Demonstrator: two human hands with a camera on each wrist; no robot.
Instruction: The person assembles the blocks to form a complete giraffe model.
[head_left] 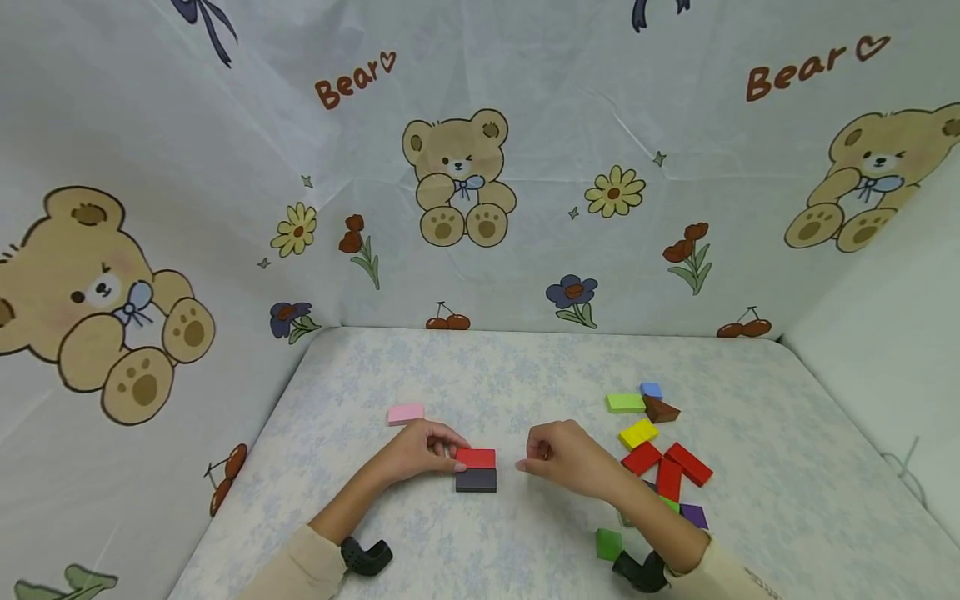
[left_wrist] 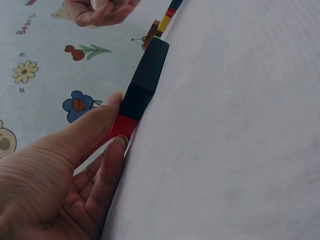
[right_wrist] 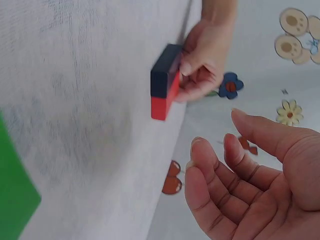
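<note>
The left hand [head_left: 426,447] pinches one red block [head_left: 477,458] by its left end; one dark block [head_left: 476,481] touches its near side. The right hand [head_left: 566,457], loosely curled and holding nothing, is just right of the pair. Farther right on the desk [head_left: 525,550] lie three more red blocks [head_left: 669,480]. "Bear" reads twice on the cloth [head_left: 562,75].

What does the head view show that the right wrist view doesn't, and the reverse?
Only the head view: the pink block, yellow block, brown triangular block and purple block.

Only the right wrist view: the palm side of the right hand, its fingers loosely curved and holding nothing.

Both: the left hand gripping a red block that lies against a dark block.
</note>
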